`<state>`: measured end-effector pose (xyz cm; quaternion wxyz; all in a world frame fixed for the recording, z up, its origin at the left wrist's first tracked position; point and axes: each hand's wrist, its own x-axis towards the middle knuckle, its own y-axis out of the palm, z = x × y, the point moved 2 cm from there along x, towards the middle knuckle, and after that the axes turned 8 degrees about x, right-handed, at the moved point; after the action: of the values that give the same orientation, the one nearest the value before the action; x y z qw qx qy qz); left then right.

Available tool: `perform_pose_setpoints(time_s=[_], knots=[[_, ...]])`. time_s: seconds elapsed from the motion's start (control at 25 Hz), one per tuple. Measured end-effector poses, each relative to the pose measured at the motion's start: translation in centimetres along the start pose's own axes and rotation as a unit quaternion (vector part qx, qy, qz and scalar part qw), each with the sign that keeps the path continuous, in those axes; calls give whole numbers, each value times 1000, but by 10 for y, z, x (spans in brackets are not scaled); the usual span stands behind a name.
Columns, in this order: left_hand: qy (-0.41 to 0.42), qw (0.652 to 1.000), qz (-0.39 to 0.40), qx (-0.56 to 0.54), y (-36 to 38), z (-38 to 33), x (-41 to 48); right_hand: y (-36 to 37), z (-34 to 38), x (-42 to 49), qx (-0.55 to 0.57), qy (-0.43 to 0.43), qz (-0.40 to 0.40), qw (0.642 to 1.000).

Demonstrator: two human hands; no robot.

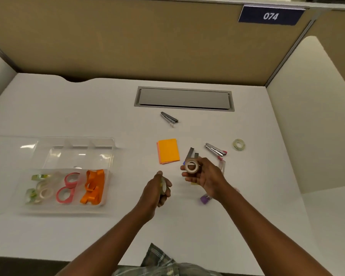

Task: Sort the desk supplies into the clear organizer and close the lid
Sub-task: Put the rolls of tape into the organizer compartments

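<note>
The clear organizer (108, 177) lies at the left with its lid (14, 148) folded open behind it. Its compartments hold clear and green tape rolls (40, 191), two pink tape rolls (68, 188) and orange tape dispensers (93, 187). My right hand (206, 179) holds a beige tape roll (192, 166) above the desk's middle. My left hand (157, 189) is closed around a pale tape roll (163, 186). On the desk lie orange sticky notes (168, 151), a grey stapler (169, 117), a stapler with a pink end (216, 149), staple strips (191, 153), a clear tape roll (238, 144) and a purple item (204, 199).
A grey cable hatch (184, 99) is set into the white desk (207, 236) behind the supplies. Tan partition walls (127, 36) enclose the back and right. A small clear box (221, 166) sits partly hidden behind my right hand.
</note>
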<state>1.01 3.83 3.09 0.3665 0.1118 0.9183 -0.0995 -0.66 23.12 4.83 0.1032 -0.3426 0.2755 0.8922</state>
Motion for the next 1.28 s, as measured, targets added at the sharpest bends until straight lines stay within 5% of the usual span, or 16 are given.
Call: perform_pose_setpoints(time_s=[0.32,0.48,0.64,0.84,1.28], knots=[[9,987,-51,-155,-141,27,-21,138,-73,14,-115,35,67,990],[41,983,-100,-145,-213,45,-30,205,-109,27,-180,48,97,978],[56,971,-229,33,-287,67,-39,274,-145,37,-243,77,141,957],[123,875,-385,266,-354,91,-43,350,-182,47,-336,53,183,922],[145,803,-398,419,-376,103,-26,397,-205,70,-528,-79,199,822]])
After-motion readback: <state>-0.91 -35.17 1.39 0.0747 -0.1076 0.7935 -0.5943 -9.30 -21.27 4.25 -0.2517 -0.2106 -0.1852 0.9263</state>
